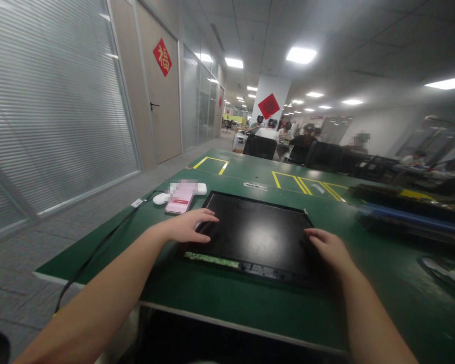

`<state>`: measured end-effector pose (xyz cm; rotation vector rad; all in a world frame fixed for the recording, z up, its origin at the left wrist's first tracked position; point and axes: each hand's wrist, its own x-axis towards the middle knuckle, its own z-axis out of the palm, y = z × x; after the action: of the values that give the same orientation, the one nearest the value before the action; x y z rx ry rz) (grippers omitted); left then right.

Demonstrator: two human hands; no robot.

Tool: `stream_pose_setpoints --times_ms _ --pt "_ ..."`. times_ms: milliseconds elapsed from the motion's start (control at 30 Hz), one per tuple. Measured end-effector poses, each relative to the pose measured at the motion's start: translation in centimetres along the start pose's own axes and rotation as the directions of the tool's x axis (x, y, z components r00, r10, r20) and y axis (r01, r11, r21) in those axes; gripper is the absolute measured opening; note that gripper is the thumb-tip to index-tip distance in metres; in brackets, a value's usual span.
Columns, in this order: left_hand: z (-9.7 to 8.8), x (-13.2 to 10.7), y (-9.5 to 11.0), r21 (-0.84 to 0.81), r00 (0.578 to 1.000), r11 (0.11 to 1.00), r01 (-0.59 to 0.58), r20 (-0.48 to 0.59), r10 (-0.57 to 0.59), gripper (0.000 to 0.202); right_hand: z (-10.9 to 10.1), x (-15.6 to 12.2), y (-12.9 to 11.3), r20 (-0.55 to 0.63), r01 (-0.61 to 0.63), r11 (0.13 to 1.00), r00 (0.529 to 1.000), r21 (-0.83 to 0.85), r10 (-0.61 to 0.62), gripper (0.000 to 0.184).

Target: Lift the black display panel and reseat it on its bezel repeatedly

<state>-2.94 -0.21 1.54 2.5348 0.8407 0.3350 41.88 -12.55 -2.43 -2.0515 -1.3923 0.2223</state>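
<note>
On a green tabletop (382,253), our left hand (187,225) and right hand (329,248) flank a black rectangular screen (256,230), grip unclear; uneven pressure could crack it.

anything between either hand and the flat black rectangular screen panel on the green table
Nothing visible is: the left hand reaches over the panel's left edge, and the right hand is at its right edge.

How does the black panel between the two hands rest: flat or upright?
Flat: the black panel lies on the green table, its dark face up, with the left hand and right hand at opposite edges.
</note>
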Motion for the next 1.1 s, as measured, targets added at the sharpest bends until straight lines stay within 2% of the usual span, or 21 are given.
stream_pose_setpoints --times_ms 100,167,300,467,600,733,867,1100 --pt "0.4 0.5 -0.8 0.116 0.989 0.986 0.122 -0.104 -0.110 0.050 -0.3 0.4 0.9 -0.070 -0.077 0.996 0.995 -0.048 0.074 0.038" --pt "0.7 0.8 -1.5 0.173 0.975 0.967 0.187 -0.156 -0.160 0.048 -0.3 0.8 1.8 -0.052 -0.112 0.992 0.993 -0.064 0.109 0.039" --pt "1.2 1.2 -2.4 0.187 0.958 0.953 0.238 -0.206 -0.198 0.042 -0.1 1.5 3.4 -0.008 -0.124 0.990 0.992 -0.072 0.124 0.037" --pt "1.5 1.5 -2.8 0.200 0.955 0.946 0.257 -0.201 -0.217 0.039 0.2 1.7 4.3 -0.016 -0.147 0.986 0.989 -0.080 0.146 0.036" --pt "1.5 1.7 -2.8 0.174 0.958 0.953 0.249 -0.190 -0.215 0.036 0.5 1.9 5.2 0.025 -0.147 0.989 0.989 0.008 0.147 0.038" --pt "1.4 1.5 -2.6 0.150 0.959 0.957 0.248 -0.175 -0.222 0.038 0.7 2.0 5.9 0.085 -0.247 0.958 0.968 0.148 0.237 0.047" --pt "1.3 1.3 -2.4 0.194 0.960 0.946 0.260 -0.157 -0.231 0.044 0.5 1.7 5.8 0.126 -0.310 0.932 0.949 0.187 0.290 0.056" --pt "1.3 1.4 -2.2 0.210 0.951 0.934 0.290 -0.171 -0.257 0.046 0.1 1.3 5.5 0.127 -0.226 0.959 0.970 0.171 0.206 0.046"
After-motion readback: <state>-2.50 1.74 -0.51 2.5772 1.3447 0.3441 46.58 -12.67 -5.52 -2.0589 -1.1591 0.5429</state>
